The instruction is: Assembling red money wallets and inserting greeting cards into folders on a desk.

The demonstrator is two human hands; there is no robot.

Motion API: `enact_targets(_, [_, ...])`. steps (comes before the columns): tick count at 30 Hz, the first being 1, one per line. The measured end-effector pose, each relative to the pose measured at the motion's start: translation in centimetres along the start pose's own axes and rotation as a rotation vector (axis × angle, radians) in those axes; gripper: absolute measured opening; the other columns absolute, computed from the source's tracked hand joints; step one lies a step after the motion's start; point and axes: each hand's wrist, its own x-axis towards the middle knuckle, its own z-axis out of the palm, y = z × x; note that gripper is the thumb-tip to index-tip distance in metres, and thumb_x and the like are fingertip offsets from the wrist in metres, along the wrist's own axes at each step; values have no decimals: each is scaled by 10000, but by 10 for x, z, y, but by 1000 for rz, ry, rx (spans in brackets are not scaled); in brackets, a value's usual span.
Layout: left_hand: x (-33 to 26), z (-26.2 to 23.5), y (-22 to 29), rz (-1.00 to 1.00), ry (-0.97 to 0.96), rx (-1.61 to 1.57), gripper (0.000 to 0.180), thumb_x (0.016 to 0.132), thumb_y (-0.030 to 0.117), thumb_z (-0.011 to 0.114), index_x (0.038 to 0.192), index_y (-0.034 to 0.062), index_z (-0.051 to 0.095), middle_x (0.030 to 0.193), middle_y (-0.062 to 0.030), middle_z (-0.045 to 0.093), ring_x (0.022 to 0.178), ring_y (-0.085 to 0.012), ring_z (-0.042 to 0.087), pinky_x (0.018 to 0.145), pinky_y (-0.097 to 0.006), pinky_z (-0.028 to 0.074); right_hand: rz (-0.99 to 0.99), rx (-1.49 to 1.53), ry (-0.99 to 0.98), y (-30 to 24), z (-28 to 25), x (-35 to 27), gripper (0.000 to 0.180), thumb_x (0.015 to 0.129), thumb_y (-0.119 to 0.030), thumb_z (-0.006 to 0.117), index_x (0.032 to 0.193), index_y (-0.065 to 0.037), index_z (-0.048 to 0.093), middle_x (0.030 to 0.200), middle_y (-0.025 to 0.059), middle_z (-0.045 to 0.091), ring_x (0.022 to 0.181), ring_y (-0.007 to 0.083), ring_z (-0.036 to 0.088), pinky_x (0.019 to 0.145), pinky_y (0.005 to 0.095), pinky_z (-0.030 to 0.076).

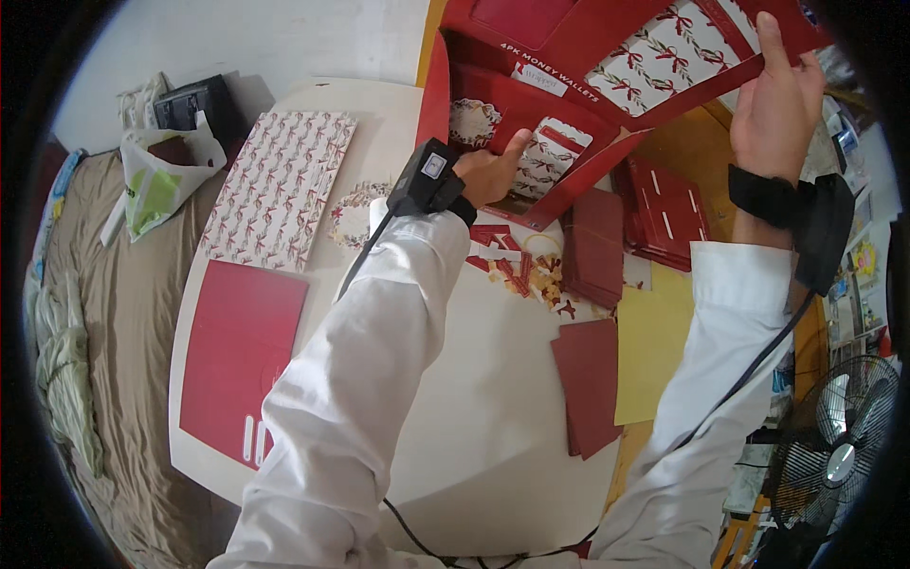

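A red gift box (626,142) with printed panels stands tilted, its lid raised, at the far side of the table. My right hand (779,109) grips the lid's right edge, thumb up along the front and fingers behind. At the box's near left side, my left hand (488,177) holds on with the thumb stretched inside; its other fingers are mostly hidden. Red wallets with wreath and bow patterns show inside the box. Just below it lie dark red envelopes (594,247), small gold and red decorations (540,275) and a stack of red cards (664,213).
On the white table (483,408) lie a bow-patterned folder (280,190), a red folder (242,351), a wreath cutout (358,213), more dark red envelopes (588,384) and a yellow sheet (654,351). A black fan (839,455) stands right; a plastic bag (171,175) rests on a bed left.
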Motion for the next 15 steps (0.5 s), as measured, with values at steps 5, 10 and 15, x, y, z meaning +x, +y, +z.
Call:
enact_targets(5, [5,6,-12,37,-31,-31,465,961,377,201,1412,301,114,1025,-255,595,930,-391,593,846,-447,440,-204,-28,-140,-11,38,-26,222,913,-110,514,1106,-20,452,1081,103,576,940,172,584,822,305,481])
enact_targets(10, [11,16,-20,109,38,-5,466,960,350,208,1413,311,106,1002,-251,602,906,-392,599,827,-455,446,-191,75,-272,-16,32,-17,239,909,-95,510,1126,-18,446,1071,106,581,919,181,596,798,307,497])
enact_targets(15, [11,21,-25,151,64,53,485,951,293,235,1420,276,110,941,-245,616,836,-394,614,785,-464,462,-90,-38,-106,-13,40,-11,242,909,-79,500,1135,-19,441,1075,108,575,923,185,594,795,304,500])
